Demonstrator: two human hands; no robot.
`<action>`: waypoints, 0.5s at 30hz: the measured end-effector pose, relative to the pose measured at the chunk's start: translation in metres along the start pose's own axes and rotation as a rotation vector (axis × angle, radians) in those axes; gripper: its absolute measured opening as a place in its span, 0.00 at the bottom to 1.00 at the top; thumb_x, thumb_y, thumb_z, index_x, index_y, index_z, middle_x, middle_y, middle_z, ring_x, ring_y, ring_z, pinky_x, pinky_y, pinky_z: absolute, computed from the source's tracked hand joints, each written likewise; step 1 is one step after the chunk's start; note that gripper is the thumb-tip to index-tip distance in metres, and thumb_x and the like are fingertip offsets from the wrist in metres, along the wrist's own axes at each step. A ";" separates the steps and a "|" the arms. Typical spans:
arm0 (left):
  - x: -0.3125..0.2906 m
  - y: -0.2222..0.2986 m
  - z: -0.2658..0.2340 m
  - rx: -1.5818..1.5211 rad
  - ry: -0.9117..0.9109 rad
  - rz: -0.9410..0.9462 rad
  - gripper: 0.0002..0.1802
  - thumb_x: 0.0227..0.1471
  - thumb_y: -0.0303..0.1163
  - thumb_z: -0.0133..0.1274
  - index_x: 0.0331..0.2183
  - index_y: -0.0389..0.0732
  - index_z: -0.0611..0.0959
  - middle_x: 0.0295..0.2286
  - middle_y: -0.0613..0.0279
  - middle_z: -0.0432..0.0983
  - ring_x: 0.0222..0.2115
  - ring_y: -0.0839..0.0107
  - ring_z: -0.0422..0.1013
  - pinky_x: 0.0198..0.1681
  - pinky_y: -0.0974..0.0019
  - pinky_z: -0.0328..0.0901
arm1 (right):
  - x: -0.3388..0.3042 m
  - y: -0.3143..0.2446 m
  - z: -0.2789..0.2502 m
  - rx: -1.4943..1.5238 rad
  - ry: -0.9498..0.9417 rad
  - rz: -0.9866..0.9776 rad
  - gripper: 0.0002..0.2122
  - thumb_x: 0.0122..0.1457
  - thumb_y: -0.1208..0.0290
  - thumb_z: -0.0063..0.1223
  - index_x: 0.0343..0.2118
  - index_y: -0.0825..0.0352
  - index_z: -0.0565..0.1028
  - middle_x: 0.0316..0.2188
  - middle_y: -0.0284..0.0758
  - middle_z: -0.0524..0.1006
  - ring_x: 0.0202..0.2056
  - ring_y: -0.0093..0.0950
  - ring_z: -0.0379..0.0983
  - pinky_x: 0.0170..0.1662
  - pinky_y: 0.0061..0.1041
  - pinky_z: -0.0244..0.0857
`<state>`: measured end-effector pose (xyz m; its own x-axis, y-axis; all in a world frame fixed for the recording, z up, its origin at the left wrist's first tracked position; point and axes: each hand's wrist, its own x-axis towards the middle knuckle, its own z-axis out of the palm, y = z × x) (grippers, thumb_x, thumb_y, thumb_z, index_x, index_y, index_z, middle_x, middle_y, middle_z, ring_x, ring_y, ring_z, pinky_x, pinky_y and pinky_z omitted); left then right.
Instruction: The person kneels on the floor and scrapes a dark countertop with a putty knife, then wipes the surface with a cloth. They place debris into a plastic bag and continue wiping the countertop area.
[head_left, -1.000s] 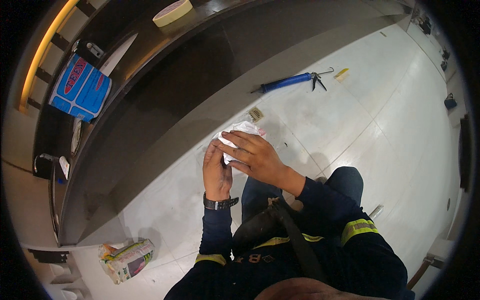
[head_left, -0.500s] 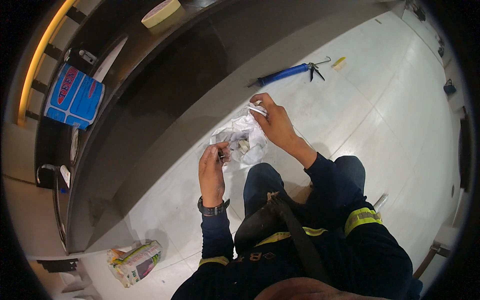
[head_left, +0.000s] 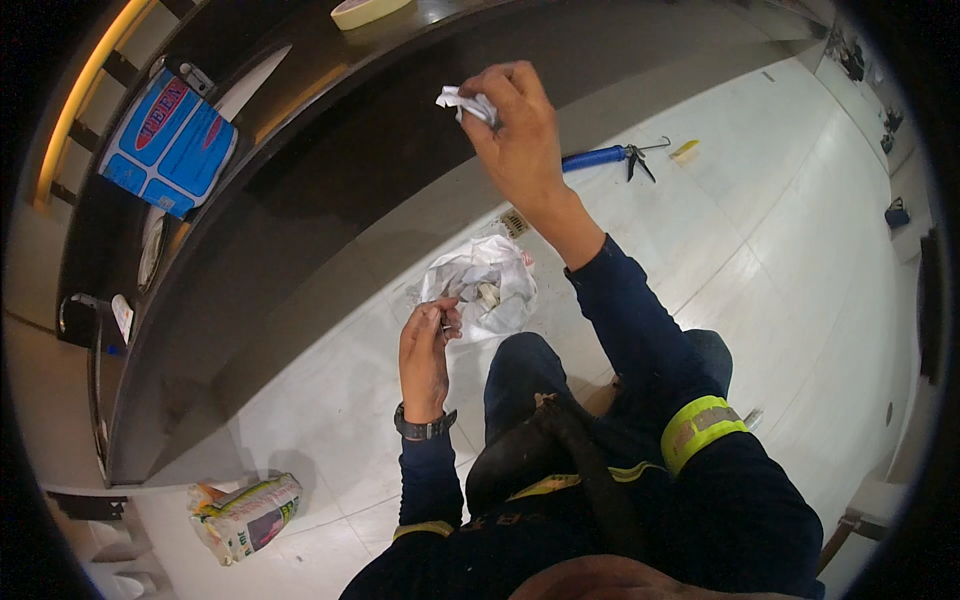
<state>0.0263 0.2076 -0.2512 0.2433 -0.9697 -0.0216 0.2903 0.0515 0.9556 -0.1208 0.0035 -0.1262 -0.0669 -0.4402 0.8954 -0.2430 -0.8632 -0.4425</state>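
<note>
My right hand [head_left: 515, 125] is raised in front of the dark counter. Its fingers are closed on a crumpled white piece of paper [head_left: 466, 102], one end of which sticks out to the left. On the floor in front of my knees lies a white plastic bag [head_left: 512, 272], its mouth spread wide, with crumpled pale scraps [head_left: 488, 294] inside. At the bag's near left side is my left hand [head_left: 425, 345], its thumb and fingers curled together. Whatever those fingers may pinch is hidden.
A dark curved counter [head_left: 300, 240] runs along the left, bearing a blue-and-white bucket [head_left: 172, 145] and a tape roll [head_left: 368, 10]. A blue caulking gun [head_left: 597, 158], a small yellow piece [head_left: 685, 150], a floor drain [head_left: 514, 222] and a printed bag [head_left: 245, 517] are on the pale tiles.
My right hand has left the plastic bag's rim and moved up and away toward the counter with the crumpled paper. My left hand has stayed near the bag.
</note>
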 end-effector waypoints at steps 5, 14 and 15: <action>0.000 -0.001 -0.001 -0.020 -0.009 -0.017 0.18 0.65 0.39 0.45 0.44 0.33 0.80 0.35 0.62 0.75 0.36 0.76 0.69 0.42 0.71 0.63 | 0.003 0.006 0.026 -0.045 0.093 -0.004 0.11 0.49 0.77 0.64 0.37 0.67 0.78 0.40 0.39 0.72 0.38 0.38 0.74 0.41 0.32 0.69; 0.006 0.003 -0.020 -0.010 0.031 0.004 0.19 0.66 0.38 0.42 0.45 0.31 0.79 0.34 0.61 0.73 0.36 0.73 0.68 0.41 0.68 0.63 | -0.046 0.007 0.033 -0.087 -0.032 -0.012 0.12 0.54 0.79 0.61 0.42 0.65 0.81 0.40 0.39 0.75 0.40 0.36 0.75 0.43 0.30 0.70; 0.007 0.003 -0.021 -0.011 0.038 0.005 0.19 0.66 0.38 0.42 0.45 0.31 0.79 0.34 0.61 0.73 0.36 0.73 0.68 0.41 0.68 0.64 | -0.049 0.011 0.034 -0.068 -0.025 0.000 0.11 0.54 0.79 0.62 0.41 0.65 0.81 0.40 0.39 0.75 0.39 0.35 0.76 0.42 0.30 0.71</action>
<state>0.0486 0.2061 -0.2552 0.2794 -0.9598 -0.0281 0.2990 0.0592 0.9524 -0.0869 0.0070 -0.1763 -0.0427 -0.4471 0.8935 -0.3081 -0.8448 -0.4375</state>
